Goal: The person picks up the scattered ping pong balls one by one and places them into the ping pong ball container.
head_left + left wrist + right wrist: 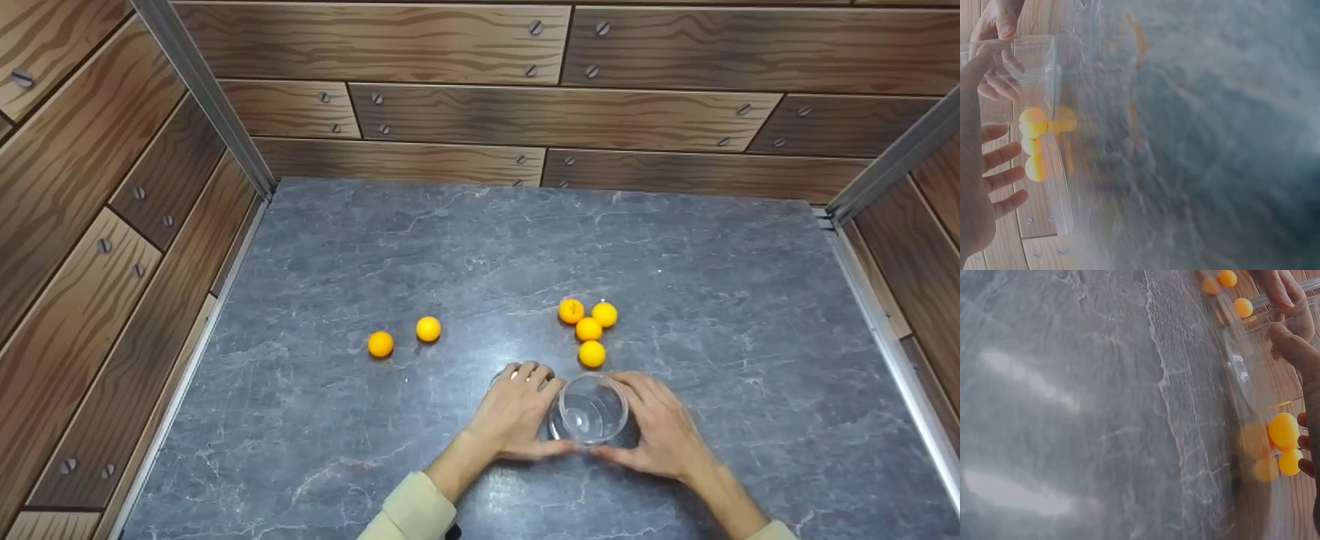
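Observation:
A clear plastic cup (pixel 592 409) stands on the table between the two hands, and nothing shows inside it. My left hand (pixel 514 412) holds its left side, the thumb at the near side and the other fingers spread beyond. On the opposite side, my right hand (pixel 660 427) curves round the cup with its thumb in front. A clear round lid-like disc (pixel 1058 185) lies flat by the left fingers, mostly hidden by that hand in the head view. Just beyond the cup are several orange balls, the nearest ball (pixel 592 353) close to its rim.
Two more orange balls, a left one (pixel 380 344) and a right one (pixel 428 328), lie apart on the left of the grey marbled table (pixel 465 247). Wood-patterned walls (pixel 450 112) with metal edge strips (pixel 889 337) border the table at the back and sides.

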The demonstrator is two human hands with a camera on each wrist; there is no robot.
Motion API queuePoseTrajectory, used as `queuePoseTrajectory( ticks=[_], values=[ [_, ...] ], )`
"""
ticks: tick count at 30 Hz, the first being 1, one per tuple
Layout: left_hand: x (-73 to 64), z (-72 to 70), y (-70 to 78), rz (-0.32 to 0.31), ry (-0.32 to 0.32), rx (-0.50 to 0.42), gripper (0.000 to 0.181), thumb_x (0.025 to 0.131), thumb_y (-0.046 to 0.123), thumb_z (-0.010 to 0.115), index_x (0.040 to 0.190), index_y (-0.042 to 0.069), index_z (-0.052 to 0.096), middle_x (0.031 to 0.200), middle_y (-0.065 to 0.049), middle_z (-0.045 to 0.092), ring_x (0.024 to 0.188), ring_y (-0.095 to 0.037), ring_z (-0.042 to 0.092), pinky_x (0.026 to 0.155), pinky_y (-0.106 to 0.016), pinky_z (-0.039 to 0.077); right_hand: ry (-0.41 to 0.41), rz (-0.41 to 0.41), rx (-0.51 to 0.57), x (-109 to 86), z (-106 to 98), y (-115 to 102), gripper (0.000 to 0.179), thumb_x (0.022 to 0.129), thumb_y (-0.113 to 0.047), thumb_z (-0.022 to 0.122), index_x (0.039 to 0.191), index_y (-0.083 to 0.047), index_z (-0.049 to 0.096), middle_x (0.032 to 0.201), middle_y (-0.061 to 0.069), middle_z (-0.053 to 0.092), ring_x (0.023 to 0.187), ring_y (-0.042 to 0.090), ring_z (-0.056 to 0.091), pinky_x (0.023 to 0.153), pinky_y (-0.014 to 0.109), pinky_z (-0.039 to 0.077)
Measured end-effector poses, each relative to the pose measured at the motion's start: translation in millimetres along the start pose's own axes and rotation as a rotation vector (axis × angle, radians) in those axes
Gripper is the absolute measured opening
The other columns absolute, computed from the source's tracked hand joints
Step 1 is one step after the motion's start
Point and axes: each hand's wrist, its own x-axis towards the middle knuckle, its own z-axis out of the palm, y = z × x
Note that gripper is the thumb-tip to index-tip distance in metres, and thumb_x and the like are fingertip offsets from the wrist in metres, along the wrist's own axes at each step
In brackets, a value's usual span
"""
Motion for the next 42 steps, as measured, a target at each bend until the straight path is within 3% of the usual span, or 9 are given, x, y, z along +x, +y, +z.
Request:
queuePoseTrajectory(
  ticks=[12,20,27,36,42],
  values=[
    [-2.6,2.6,-4.8,0.01,0.056,0.021,0.089,0.079,0.096,0.048,0.127,0.022,0.061,0.119,0.002,0.066,0.115,-0.018,0.062,0.1,-0.037,0.052,0.003,-0.046,-0.012,6.0,4.0,-2.8,0.1,0.068,-0.073,0.085,0.143,-0.011,0.061,0.138,0.01,0.067,0.123,0.031,0.065,0.103,0.058,0.054],
    [-3.4,3.7,-4.7,0.007,0.05,0.03,0.092,0.076,0.098,0.05,0.129,0.022,0.061,0.12,0.002,0.065,0.115,-0.018,0.061,0.101,-0.037,0.052,-0.003,-0.062,-0.011,7.7,5.1,-5.0,0.101,0.068,-0.075,0.084,0.143,-0.011,0.061,0.139,0.009,0.066,0.124,0.029,0.065,0.104,0.056,0.054],
    [-3.6,2.7,-2.9,-0.002,0.077,0.053,0.089,0.077,0.098,0.049,0.119,0.021,0.064,0.116,0.002,0.066,0.111,-0.018,0.062,0.096,-0.035,0.052,-0.011,-0.076,-0.022,8.8,2.8,-4.5,0.102,0.067,-0.074,0.085,0.144,-0.011,0.061,0.14,0.007,0.066,0.125,0.028,0.064,0.106,0.051,0.052],
    [-3.6,2.0,-2.0,-0.008,0.018,0.079,0.092,0.078,0.098,0.045,0.121,0.019,0.062,0.119,0.001,0.067,0.113,-0.018,0.063,0.102,-0.036,0.052,-0.063,-0.059,-0.019,14.1,-16.2,2.8,0.114,0.056,-0.074,0.09,0.146,-0.012,0.059,0.142,0.009,0.065,0.128,0.029,0.062,0.108,0.056,0.051],
    [-4.0,2.7,-1.7,-0.015,0.004,0.084,0.093,0.078,0.099,0.044,0.122,0.018,0.061,0.119,0.001,0.066,0.113,-0.018,0.063,0.101,-0.037,0.053,-0.062,-0.084,-0.053,18.1,-28.9,11.6,0.108,0.064,-0.073,0.086,0.148,-0.01,0.058,0.141,0.009,0.065,0.125,0.029,0.063,0.108,0.053,0.049]
  ],
)
